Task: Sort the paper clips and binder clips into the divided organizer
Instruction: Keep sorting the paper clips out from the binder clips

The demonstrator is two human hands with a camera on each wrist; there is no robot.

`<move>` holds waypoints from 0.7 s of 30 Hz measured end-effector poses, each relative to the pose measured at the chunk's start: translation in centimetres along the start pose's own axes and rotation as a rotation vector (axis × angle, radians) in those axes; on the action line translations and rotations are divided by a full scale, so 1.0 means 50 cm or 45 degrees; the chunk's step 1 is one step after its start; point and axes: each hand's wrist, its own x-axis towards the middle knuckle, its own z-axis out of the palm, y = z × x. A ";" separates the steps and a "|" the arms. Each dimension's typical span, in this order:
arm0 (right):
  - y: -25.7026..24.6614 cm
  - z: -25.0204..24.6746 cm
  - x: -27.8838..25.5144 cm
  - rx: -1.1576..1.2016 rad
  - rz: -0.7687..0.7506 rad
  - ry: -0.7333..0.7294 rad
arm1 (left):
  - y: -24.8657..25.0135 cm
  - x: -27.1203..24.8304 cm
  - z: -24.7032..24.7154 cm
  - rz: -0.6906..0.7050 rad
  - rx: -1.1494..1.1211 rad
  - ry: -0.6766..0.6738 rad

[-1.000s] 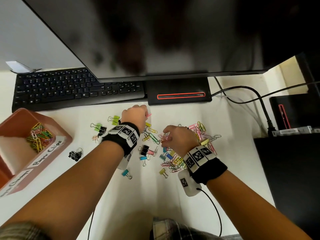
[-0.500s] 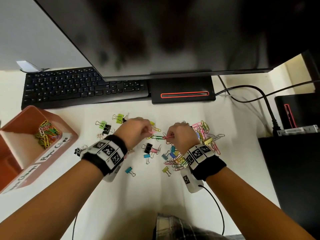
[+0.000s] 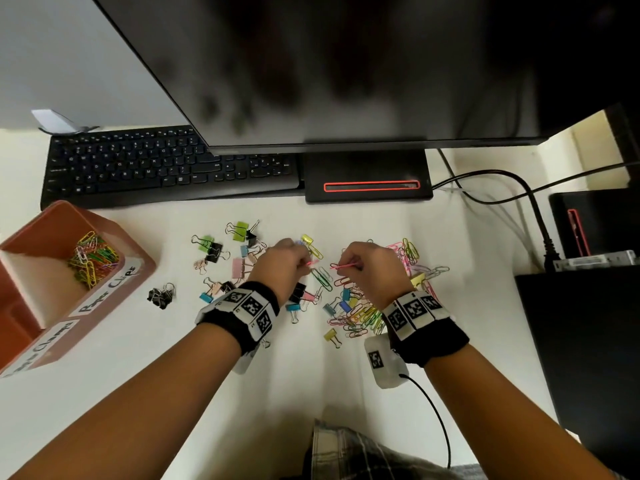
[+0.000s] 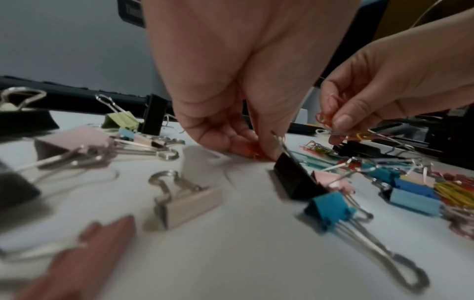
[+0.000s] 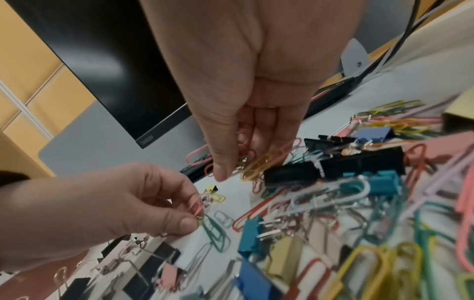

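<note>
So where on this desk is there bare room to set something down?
Bare desk lies between the organizer and the left forearm, and again between the two forearms. It is crowded around both hands, where paper clips and binder clips lie scattered.

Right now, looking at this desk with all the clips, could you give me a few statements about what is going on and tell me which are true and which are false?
1. The right hand pinches several paper clips above the pile. True.
2. The compartment of the organizer labelled for paper clips holds nothing. False: a heap of coloured paper clips lies in it.
3. The left hand pinches a pink paper clip. True.
4. All the binder clips are already in the organizer. False: many lie on the desk, such as the black binder clips near the organizer.
5. The keyboard lies on top of the clips. False: it lies beyond them, under the monitor's edge.
</note>
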 end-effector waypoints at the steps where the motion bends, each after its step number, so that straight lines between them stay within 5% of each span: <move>1: 0.000 -0.001 0.002 0.013 0.000 -0.001 | -0.001 0.004 0.001 -0.004 -0.009 0.004; 14: -0.018 -0.014 -0.010 0.099 -0.031 0.094 | 0.000 0.007 0.009 0.110 0.337 -0.091; 17: -0.024 -0.009 -0.020 0.127 -0.021 0.138 | -0.006 -0.003 -0.003 0.098 0.218 -0.073; 21: -0.054 -0.002 -0.034 0.133 -0.059 0.169 | -0.015 -0.044 -0.077 0.024 -0.139 0.198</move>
